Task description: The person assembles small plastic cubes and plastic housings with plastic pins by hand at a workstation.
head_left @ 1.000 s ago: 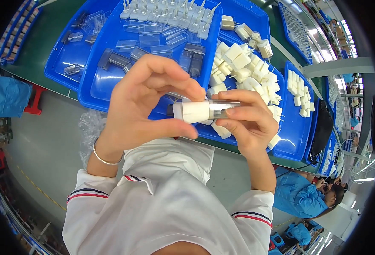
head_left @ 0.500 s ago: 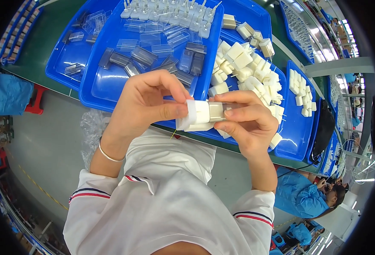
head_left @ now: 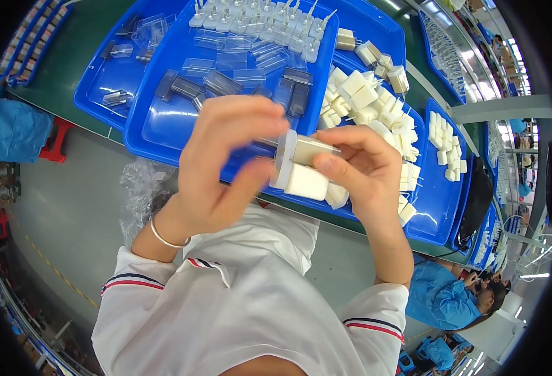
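Observation:
Both hands meet over the near edge of a blue tray (head_left: 163,135). My left hand (head_left: 222,166) and my right hand (head_left: 363,172) together grip a small white block-shaped plastic part (head_left: 301,169) with a clear plastic cover on its upper half. The left fingers curl over its left end, with the thumb beneath it. My right fingers pinch its right side. A thin bracelet (head_left: 163,235) circles the left wrist. Behind the hands lies a pile of similar white parts (head_left: 376,106).
Clear plastic covers (head_left: 238,69) lie loose in the blue tray, and a row of white pronged parts (head_left: 257,15) lines its far edge. More blue trays (head_left: 442,182) stand to the right on the green bench. A person in blue (head_left: 445,297) sits at lower right.
The white part has turned in my hands, from lying sideways to a more upright, tilted pose. My left fingers have closed further over its left end.

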Available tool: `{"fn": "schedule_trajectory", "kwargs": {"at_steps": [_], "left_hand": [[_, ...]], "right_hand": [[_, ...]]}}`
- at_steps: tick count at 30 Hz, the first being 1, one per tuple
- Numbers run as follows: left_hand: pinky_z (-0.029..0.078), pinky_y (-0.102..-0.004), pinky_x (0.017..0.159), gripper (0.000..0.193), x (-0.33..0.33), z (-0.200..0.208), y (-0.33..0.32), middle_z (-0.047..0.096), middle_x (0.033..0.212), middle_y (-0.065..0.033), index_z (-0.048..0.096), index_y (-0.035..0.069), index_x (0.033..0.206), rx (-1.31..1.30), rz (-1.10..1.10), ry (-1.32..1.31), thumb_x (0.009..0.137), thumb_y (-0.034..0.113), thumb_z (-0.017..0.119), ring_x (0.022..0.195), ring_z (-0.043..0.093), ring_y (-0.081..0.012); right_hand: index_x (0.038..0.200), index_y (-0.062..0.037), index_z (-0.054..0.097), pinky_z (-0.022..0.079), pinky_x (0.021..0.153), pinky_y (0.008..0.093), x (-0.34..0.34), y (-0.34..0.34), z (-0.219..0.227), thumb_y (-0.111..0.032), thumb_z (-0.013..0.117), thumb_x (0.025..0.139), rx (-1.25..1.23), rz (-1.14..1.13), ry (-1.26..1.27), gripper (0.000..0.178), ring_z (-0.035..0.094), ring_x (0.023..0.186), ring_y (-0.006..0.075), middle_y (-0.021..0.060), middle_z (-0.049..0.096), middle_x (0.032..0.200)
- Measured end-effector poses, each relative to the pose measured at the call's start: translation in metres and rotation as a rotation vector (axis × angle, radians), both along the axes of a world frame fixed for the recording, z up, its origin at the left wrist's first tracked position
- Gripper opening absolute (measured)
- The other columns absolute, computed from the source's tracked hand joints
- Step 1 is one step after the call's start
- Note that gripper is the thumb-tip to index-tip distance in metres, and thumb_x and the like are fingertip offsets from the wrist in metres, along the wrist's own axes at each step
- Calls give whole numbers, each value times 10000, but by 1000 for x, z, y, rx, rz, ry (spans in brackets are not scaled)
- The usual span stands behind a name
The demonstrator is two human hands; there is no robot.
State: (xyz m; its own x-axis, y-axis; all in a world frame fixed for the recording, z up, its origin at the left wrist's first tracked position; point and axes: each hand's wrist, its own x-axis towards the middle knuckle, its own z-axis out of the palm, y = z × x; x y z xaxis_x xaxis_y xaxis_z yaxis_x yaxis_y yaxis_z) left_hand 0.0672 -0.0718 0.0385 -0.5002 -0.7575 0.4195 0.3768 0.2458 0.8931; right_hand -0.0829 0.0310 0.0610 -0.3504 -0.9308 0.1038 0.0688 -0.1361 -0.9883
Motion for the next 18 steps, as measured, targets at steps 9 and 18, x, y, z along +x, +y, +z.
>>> {"fn": "schedule_trajectory", "kwargs": {"at_steps": [9, 18], "left_hand": [[464, -358, 732, 373, 19, -19, -14, 606, 926, -39, 638, 66, 869, -959, 117, -240, 543, 206, 753, 854, 552, -228], [481, -313, 646, 390, 33, -14, -32, 608, 895, -52, 635, 50, 886, -992, 215, -250, 541, 180, 762, 790, 565, -229]], "right_hand": [[941, 43, 580, 495, 679, 231, 9, -25, 0, -37, 628, 795, 310, 133, -262, 173, 612, 779, 130, 122, 629, 867], [906, 6, 604, 484, 619, 235, 4, -62, 2, -232, 557, 859, 454, 240, -294, 247, 610, 720, 110, 80, 627, 824]]}}
